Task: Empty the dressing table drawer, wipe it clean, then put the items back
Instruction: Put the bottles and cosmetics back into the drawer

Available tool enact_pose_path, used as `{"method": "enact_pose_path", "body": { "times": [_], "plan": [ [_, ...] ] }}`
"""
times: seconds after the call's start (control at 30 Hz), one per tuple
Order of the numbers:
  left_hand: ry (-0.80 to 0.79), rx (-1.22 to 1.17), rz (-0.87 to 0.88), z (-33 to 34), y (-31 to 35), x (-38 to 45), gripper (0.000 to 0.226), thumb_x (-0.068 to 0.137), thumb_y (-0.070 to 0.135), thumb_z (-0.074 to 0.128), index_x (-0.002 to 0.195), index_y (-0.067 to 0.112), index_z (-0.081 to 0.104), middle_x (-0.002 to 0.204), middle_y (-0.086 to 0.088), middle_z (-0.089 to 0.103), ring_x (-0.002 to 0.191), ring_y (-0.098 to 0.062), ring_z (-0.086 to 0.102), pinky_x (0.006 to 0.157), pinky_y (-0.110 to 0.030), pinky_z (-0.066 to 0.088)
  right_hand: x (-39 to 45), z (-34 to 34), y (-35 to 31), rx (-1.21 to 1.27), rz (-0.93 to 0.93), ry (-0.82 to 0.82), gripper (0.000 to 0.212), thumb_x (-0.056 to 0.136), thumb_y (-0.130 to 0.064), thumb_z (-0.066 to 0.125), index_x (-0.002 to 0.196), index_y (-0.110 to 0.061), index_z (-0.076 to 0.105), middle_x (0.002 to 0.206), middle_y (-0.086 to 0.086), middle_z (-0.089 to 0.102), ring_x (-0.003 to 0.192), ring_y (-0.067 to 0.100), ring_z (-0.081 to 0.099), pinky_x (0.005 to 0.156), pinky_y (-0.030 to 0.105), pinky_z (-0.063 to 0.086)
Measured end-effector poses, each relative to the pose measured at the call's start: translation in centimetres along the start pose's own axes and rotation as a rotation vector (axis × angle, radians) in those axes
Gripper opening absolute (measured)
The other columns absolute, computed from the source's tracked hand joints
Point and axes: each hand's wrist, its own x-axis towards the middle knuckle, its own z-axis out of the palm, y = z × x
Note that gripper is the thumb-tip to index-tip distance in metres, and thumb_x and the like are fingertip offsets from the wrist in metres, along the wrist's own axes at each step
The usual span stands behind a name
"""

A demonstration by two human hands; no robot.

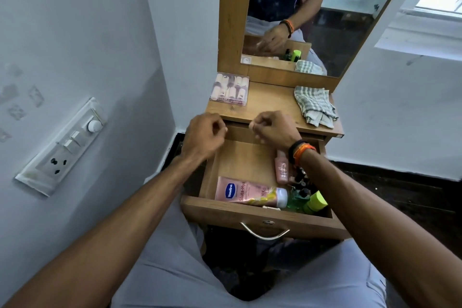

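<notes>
— What are you seeing from the head camera right now?

— I am looking down at a wooden dressing table [265, 102] with its drawer [260, 220] pulled wide open toward my lap. My left hand [203, 136] is hovering over the drawer's far left corner, fingers curled in loosely. My right hand [273, 130] is hovering beside it, just under the tabletop's front edge, fingers curled too. The two hands are sitting close, not touching.

— Are they holding anything?

— I cannot tell. The fingertips are bunching together as if pinching something small, but nothing is showing between them.

— Where are the drawer's contents lying?

— They are crowding the near and right side. A pink Vaseline lotion tube [246, 192] is lying flat along the front wall, cap pointing right. A small pink bottle [282, 167] is lying against the right side, partly under my right wrist. A green bottle [297, 200] and a lime-green capped container [317, 201] are sitting in the near right corner, with some dark small items behind them that I cannot make out. The far left floor of the drawer is showing bare wood.

— And on the tabletop?

— A clear plastic case of pale lipsticks [230, 91] is sitting at the back left, and a checked cloth [315, 106] is lying crumpled at the right edge. The mirror [332, 20] is standing behind them.
</notes>
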Motion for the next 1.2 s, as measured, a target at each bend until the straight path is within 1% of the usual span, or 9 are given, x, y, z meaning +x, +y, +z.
{"method": "enact_pose_path", "body": {
  "times": [0.13,0.2,0.27,0.4,0.63,0.8,0.9,1.03,1.2],
  "plan": [
    [0.181,-0.089,-0.246,-0.6,0.1,3.8,0.018,0.093,0.019,0.064,0.111,0.014,0.065,0.114,-0.003,0.063,0.101,-0.015,0.061,0.069,-0.017,0.044,3.7,0.3,-1.5,0.109,0.160,0.190,0.006,0.085,-0.017,0.069,0.087,-0.023,0.068,0.081,-0.001,0.073,0.074,0.013,0.070,0.073,0.031,0.060],
    [0.126,-0.116,-0.370,-0.5,0.3,5.5,0.039,0.095,0.023,0.061,0.133,0.014,0.055,0.135,-0.005,0.057,0.121,-0.022,0.057,0.076,-0.021,0.042,5.2,0.9,-2.1,0.123,0.252,0.235,0.019,0.082,-0.019,0.068,0.101,-0.022,0.068,0.097,0.001,0.072,0.090,0.019,0.069,0.085,0.038,0.059],
    [0.030,-0.144,-0.452,-0.3,0.6,6.7,0.048,0.098,0.025,0.058,0.143,0.014,0.045,0.142,-0.005,0.054,0.126,-0.024,0.055,0.077,-0.023,0.042,6.1,1.3,-2.9,0.092,0.289,0.237,0.036,0.084,-0.019,0.068,0.121,-0.016,0.065,0.114,0.004,0.069,0.103,0.021,0.065,0.093,0.034,0.054],
    [-0.004,-0.164,-0.433,0.4,0.8,7.8,0.032,0.098,0.025,0.054,0.128,0.015,0.056,0.118,-0.001,0.064,0.095,-0.017,0.060,0.057,-0.021,0.037,6.6,2.4,-4.4,0.065,0.274,0.227,0.031,0.090,-0.017,0.064,0.120,-0.011,0.065,0.113,0.005,0.069,0.095,0.018,0.058,0.077,0.025,0.045],
    [0.138,-0.122,-0.468,-0.1,1.3,6.9,0.016,0.094,0.018,0.059,0.104,0.009,0.069,0.095,-0.002,0.068,0.085,-0.018,0.062,0.074,-0.035,0.055,6.0,2.8,-4.6,0.206,0.394,0.333,0.018,0.085,-0.020,0.070,0.101,-0.011,0.068,0.095,0.005,0.068,0.086,0.022,0.061,0.070,0.028,0.048],
    [0.212,-0.180,-0.550,-0.6,1.9,6.0,0.005,0.088,0.015,0.069,0.089,0.011,0.072,0.091,-0.001,0.072,0.085,-0.017,0.067,0.068,-0.034,0.060,5.1,1.9,-3.9,0.369,0.537,0.334,0.015,0.080,-0.018,0.077,0.076,-0.010,0.065,0.086,0.009,0.071,0.080,0.021,0.068,0.077,0.039,0.061],
    [0.208,-0.340,-0.645,-1.0,2.0,4.9,0.008,0.078,0.002,0.072,0.080,0.010,0.070,0.086,-0.001,0.072,0.082,-0.019,0.071,0.069,-0.039,0.064,4.5,1.2,-3.5,0.506,0.578,0.225,0.015,0.080,-0.009,0.078,0.091,-0.005,0.069,0.095,0.010,0.073,0.079,0.020,0.072,0.070,0.034,0.063],
    [0.159,-0.524,-0.718,-1.6,2.4,2.6,0.016,0.069,-0.009,0.074,0.080,0.001,0.071,0.085,-0.008,0.075,0.070,-0.021,0.073,0.067,-0.037,0.064,2.6,0.1,-3.3,0.622,0.591,0.049,0.027,0.083,0.004,0.073,0.109,0.005,0.065,0.104,0.016,0.074,0.059,0.014,0.068,0.051,0.022,0.054],
    [0.069,-0.641,-0.752,-1.4,2.7,0.1,0.023,0.066,-0.011,0.078,0.081,0.004,0.070,0.087,-0.009,0.077,0.084,-0.027,0.075,0.076,-0.039,0.063,0.1,-1.2,-3.2,0.633,0.554,0.010,0.025,0.087,0.004,0.067,0.111,-0.002,0.060,0.096,0.011,0.072,0.047,0.007,0.064,0.043,0.017,0.049]
  ]
}}
